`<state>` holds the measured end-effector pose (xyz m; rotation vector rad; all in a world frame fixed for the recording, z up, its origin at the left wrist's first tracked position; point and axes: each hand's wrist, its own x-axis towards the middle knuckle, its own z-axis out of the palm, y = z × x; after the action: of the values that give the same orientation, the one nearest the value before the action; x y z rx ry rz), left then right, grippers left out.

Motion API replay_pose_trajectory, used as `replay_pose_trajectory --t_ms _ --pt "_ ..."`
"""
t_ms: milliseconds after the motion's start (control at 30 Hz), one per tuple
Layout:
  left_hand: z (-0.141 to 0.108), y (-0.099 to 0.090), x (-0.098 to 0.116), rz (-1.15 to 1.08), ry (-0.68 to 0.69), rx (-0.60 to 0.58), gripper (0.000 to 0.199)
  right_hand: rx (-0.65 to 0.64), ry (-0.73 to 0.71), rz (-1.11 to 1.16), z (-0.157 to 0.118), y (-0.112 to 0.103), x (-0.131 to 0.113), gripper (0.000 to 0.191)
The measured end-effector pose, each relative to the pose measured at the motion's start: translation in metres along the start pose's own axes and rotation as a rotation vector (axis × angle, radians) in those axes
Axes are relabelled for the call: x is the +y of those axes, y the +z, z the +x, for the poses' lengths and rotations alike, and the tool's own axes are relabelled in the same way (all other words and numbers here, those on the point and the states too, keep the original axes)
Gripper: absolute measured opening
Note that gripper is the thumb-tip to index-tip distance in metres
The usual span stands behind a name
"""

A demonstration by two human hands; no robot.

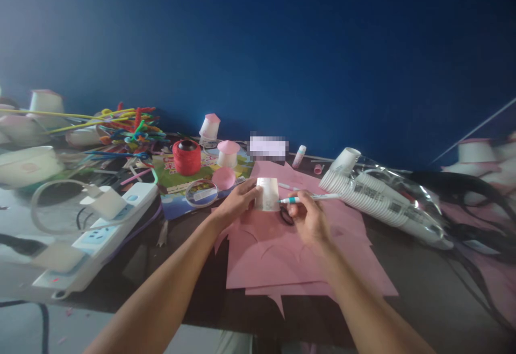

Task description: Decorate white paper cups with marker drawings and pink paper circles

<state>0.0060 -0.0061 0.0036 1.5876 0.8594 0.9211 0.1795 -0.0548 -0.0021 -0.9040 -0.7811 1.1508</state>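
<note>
Over the pink paper sheets (278,262), my left hand (238,199) is closed on the left side of a small white paper cup (267,195). My right hand (309,215) grips a white marker (318,197) with a teal band, its tip pointing left at the cup's right side. Faint marks show on the cup, too small to make out. Beneath my right hand is a dark loop, partly hidden. A pink and white pen lies on the paper behind the marker.
A stack of paper cups (371,198) in clear plastic lies at the right. A white power strip (100,236) is at the left, with pipe cleaners (135,123) behind. Near the wall are red yarn (187,158), a pink-topped cup (228,154) and a glue stick (299,157).
</note>
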Motion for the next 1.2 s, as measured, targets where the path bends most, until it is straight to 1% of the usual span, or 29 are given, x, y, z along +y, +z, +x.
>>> replay_pose_trajectory --t_ms 100,200,300,500,667,767,933,1000,1100,1200 --pt "0.0011 0.0001 0.0003 0.047 0.021 0.002 0.038 -0.044 -0.055 -0.079 -0.0015 -0.0005 0.0026 0.022" --pt "0.0026 0.0003 0.0011 0.062 0.015 -0.030 0.039 -0.098 -0.146 -0.208 -0.0038 -0.0021 0.0045 0.023" --pt "0.0032 0.0004 0.0017 0.070 0.006 -0.031 0.037 -0.148 -0.208 -0.326 -0.0059 -0.0038 0.0038 0.024" --pt "0.0026 0.0002 0.0032 0.062 0.017 -0.037 0.035 -0.167 -0.268 -0.486 -0.0087 -0.0056 0.0007 0.024" --pt "0.0030 0.0004 0.0044 0.096 0.013 -0.036 0.037 -0.172 -0.268 -0.516 -0.0104 -0.0036 -0.0003 0.025" --pt "0.0035 0.0007 0.0028 0.092 0.008 -0.033 0.036 -0.141 -0.285 -0.520 -0.0091 -0.0025 0.0006 0.025" --pt "0.0032 0.0007 0.0010 0.079 0.003 -0.014 0.036 -0.070 -0.246 -0.359 -0.0039 -0.0062 0.0070 0.024" --pt "0.0026 0.0005 0.0018 0.082 0.002 -0.012 0.037 -0.086 -0.233 -0.350 -0.0040 -0.0071 0.0073 0.024" --pt "0.0022 0.0006 0.0030 0.080 0.011 -0.013 0.037 -0.137 -0.244 -0.422 -0.0067 -0.0059 0.0040 0.023" --pt "0.0024 0.0009 0.0027 0.067 0.019 -0.009 0.036 -0.144 -0.254 -0.471 -0.0089 -0.0037 0.0004 0.023"
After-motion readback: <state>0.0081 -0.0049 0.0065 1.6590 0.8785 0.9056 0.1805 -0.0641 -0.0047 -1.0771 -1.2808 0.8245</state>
